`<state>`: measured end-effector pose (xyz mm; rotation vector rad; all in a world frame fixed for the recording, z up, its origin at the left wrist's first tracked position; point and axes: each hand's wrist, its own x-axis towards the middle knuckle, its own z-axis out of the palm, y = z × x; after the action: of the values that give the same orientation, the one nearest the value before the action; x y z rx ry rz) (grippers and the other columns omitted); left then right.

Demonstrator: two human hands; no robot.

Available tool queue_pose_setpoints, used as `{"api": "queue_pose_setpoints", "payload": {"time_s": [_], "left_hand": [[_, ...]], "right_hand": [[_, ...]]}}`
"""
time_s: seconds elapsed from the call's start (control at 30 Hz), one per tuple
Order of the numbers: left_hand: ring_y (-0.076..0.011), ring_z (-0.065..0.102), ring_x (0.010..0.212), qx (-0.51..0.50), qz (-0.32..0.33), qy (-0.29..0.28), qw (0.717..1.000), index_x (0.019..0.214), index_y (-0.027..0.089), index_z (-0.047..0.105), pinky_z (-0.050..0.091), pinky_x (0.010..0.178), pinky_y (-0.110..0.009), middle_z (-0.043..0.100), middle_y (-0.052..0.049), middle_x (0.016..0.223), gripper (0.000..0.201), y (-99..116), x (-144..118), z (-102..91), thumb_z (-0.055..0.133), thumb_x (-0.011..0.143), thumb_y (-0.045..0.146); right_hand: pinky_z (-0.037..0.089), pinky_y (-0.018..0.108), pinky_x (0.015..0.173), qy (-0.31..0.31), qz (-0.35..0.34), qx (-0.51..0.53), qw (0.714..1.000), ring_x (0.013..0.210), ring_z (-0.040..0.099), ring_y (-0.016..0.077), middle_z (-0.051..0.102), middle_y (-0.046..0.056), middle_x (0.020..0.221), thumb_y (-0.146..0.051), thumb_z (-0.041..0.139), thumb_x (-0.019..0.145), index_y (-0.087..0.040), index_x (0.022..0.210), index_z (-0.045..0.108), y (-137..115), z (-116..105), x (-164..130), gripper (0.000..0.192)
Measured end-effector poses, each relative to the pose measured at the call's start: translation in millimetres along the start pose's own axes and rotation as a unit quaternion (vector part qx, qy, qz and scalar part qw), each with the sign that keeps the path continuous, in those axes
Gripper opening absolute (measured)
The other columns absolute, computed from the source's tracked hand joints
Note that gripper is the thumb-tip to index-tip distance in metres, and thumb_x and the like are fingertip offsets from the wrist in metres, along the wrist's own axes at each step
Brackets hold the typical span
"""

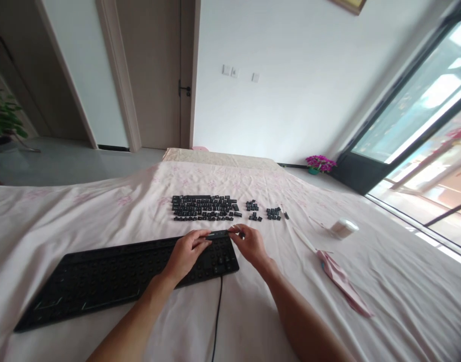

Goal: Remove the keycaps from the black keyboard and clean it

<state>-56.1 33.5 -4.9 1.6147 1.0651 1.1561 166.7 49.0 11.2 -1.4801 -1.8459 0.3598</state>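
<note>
A black computer keyboard (113, 271) lies slantwise on the cloth, its far-right end between my hands. Most of its keys appear to be off, with small posts showing. My left hand (188, 251) rests over its right part, thumb and fingers closed at the far edge. At the far-right corner my right hand (249, 244) is closed in a pinch; a small pale sliver shows at its fingertips, too small to name. Beyond the keyboard, loose black keycaps (203, 207) lie in rows, with smaller groups of keycaps (273, 213) to their right. A black cable (217, 317) runs toward me.
A pale pink patterned cloth (113, 211) covers the surface, wrinkled in places. On the right are a white round container (344, 228) and a folded pink cloth (343, 281). Thin white sticks (324, 251) lie near them. Purple flowers (319, 163) stand beyond, by the glass door.
</note>
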Motion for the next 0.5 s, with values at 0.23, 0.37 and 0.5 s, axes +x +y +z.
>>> {"api": "queue_pose_setpoints", "payload": {"time_s": [0.23, 0.37, 0.5], "left_hand": [[-0.0199, 0.07, 0.093, 0.027, 0.005, -0.02, 0.999, 0.107, 0.021, 0.062, 0.055, 0.088, -0.033, 0.069, -0.004, 0.109, 0.024, -9, 1, -0.3, 0.054, 0.087, 0.031], [-0.0199, 0.07, 0.091, 0.034, 0.001, -0.031, 0.999, 0.104, 0.022, 0.063, 0.056, 0.085, -0.031, 0.069, -0.003, 0.106, 0.022, -10, 2, -0.2, 0.054, 0.087, 0.031], [-0.0198, 0.07, 0.091, 0.049, 0.0, -0.045, 0.998, 0.102, 0.024, 0.064, 0.055, 0.084, -0.031, 0.069, -0.002, 0.105, 0.02, -12, 2, 0.2, 0.054, 0.087, 0.032]], "right_hand": [[0.046, 0.03, 0.067, 0.092, 0.117, -0.041, 0.988, 0.073, 0.065, 0.0214, 0.072, 0.004, 0.079, -0.032, 0.061, 0.074, -0.019, 0.085, 0.073, 98, -72, 25, 0.021], [0.044, 0.028, 0.061, 0.106, 0.146, -0.049, 0.982, 0.067, 0.063, 0.0202, 0.071, 0.004, 0.073, -0.032, 0.06, 0.072, -0.017, 0.084, 0.073, 136, -104, 24, 0.023], [0.043, 0.027, 0.057, 0.095, 0.16, -0.047, 0.981, 0.061, 0.06, 0.0184, 0.07, 0.003, 0.068, -0.031, 0.061, 0.07, -0.016, 0.081, 0.074, 154, -116, 24, 0.023]]}}
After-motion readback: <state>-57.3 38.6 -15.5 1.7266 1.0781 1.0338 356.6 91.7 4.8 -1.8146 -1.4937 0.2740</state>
